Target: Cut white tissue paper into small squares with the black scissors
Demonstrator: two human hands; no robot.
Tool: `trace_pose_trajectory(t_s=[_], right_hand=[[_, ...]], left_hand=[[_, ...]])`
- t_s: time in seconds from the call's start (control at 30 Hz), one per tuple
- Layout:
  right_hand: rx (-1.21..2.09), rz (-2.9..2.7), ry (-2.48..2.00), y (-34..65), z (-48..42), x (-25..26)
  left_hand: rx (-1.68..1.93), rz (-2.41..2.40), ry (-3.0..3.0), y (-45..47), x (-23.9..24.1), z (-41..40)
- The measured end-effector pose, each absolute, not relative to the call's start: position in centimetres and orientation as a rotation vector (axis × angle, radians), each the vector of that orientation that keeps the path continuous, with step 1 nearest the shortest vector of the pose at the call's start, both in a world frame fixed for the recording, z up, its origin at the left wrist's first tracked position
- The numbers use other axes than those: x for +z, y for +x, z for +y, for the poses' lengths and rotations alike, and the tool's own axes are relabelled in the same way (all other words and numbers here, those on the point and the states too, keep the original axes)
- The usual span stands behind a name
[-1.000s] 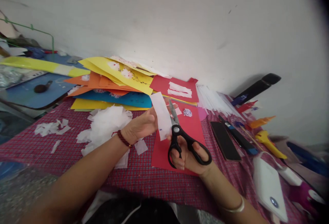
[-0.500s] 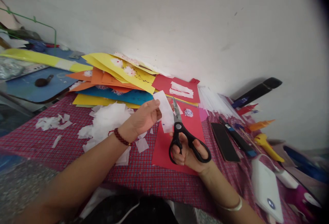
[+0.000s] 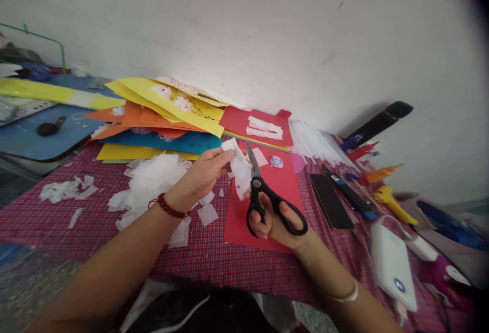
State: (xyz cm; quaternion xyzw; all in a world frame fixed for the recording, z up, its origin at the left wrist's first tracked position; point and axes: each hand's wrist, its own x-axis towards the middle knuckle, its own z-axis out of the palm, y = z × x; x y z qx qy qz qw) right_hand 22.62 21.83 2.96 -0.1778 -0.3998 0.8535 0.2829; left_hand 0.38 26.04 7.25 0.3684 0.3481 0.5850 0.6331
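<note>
My left hand [image 3: 210, 167] pinches a strip of white tissue paper [image 3: 240, 170] between thumb and fingers. Black-handled scissors [image 3: 257, 183] are in my right hand [image 3: 277, 221], with fingers through the loops. The blades point away from me, beside the right edge of the strip, and look nearly closed. Both hands are above a red sheet of paper [image 3: 244, 223]. A small ruffled white-and-purple paper flower [image 3: 276, 162] rests on that sheet, near a pale paper scrap [image 3: 257, 157]. Left of my left hand lies a heap of white paper pieces [image 3: 153, 183].
Stacked yellow, orange and blue sheets [image 3: 171, 142] stand at the back left. Cut white strips [image 3: 263, 128] lie on another red sheet behind. To the right are a phone [image 3: 331, 201], a box cutter [image 3: 351, 193], a yellow glue gun [image 3: 395, 205] and a white power bank [image 3: 393, 264].
The tissue strip is now more crumpled and bent, and my left hand has turned slightly. The scissor handles have come a little closer together. The whole view has shifted slightly.
</note>
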Motion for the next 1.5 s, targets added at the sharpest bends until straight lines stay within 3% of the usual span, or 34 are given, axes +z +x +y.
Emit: trace_pose_trajectory(t_s=[0.5, 0.67, 1.03, 1.5], right_hand=[[2.145, -1.106, -0.538, 22.1, 21.2, 3.3], [2.264, -1.028, -0.466, 22.1, 21.3, 3.3], [2.281, -0.948, -0.483, 22.0, 21.5, 3.8], [2.141, -1.044, -0.539, 22.7, 22.6, 3.5]], left_hand=[[1.356, 0.778, 0.809, 0.3, 7.0, 26.4], [1.347, 0.770, 0.859, 0.2, 7.1, 26.6], [1.028, 0.802, 1.010, 0.5, 6.1, 25.9], [1.176, 0.883, 0.855, 0.5, 6.5, 26.0]])
